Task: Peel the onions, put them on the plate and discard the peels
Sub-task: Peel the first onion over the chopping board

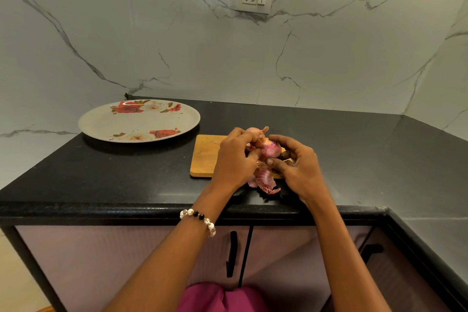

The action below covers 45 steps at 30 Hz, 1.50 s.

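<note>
Onion (272, 149) pinched between curled left hand (234, 162) and right hand (296, 167).

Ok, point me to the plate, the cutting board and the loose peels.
plate (101, 123): head view, bare grey left part of its surface.
cutting board (203, 157): head view, bare wood at its left end.
peels (266, 181): head view, purple skin on the counter between the wrists.

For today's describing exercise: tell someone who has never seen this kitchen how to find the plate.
Start at the black countertop under the marbled wall. The plate lies at its far left, apart from the wooden cutting board where both hands work an onion. It is round, pale grey, printed with red and white roses, and holds nothing.
</note>
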### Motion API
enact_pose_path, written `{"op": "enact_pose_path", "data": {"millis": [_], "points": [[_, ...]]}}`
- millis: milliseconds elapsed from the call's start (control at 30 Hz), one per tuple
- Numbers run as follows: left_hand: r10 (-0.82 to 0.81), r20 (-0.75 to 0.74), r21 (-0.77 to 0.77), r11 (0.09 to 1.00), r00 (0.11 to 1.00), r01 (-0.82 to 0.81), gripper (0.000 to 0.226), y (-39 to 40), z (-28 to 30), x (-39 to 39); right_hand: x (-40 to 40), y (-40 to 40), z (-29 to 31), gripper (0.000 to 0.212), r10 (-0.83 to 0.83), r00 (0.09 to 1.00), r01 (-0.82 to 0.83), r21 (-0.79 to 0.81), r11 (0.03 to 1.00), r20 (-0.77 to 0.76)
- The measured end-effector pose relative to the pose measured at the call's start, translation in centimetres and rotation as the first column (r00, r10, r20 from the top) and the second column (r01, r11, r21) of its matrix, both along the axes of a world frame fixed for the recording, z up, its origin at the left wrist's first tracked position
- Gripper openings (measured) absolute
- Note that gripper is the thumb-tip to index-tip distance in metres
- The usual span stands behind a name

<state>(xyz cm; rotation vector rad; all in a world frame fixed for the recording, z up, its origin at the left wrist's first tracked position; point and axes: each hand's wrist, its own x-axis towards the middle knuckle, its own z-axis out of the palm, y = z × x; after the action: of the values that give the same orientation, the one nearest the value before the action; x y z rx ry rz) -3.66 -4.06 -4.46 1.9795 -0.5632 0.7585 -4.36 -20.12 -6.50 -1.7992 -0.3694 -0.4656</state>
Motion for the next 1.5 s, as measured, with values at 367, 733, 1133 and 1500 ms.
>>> {"op": "enact_pose_path", "data": {"millis": [367,733,1133,1500], "points": [[-0.035,-0.061,0.175,0.984,0.998,0.046,0.024,-0.2,-0.3,0.1,-0.1,0.1,0.1,0.051,-0.032,0.999,0.032,0.008,0.999,0.003],[-0.034,0.007,0.078,0.996,0.999,0.033,0.017,-0.2,0.1,-0.3,-0.8,-0.2,0.9,0.046,-0.123,0.991,0.135,0.284,0.949,-0.060],[-0.026,0.119,-0.039,0.999,0.993,0.031,0.018,0.1,0.3,-0.6,-1.3,0.3,1.0,0.051,-0.051,0.999,0.053,0.153,0.987,-0.019],[-0.037,0.106,-0.113,0.992,0.994,0.049,0.015,0.3,0.4,-0.7,-1.1,0.3,1.0,0.060,0.061,0.995,-0.047,0.163,0.986,-0.082]]}}
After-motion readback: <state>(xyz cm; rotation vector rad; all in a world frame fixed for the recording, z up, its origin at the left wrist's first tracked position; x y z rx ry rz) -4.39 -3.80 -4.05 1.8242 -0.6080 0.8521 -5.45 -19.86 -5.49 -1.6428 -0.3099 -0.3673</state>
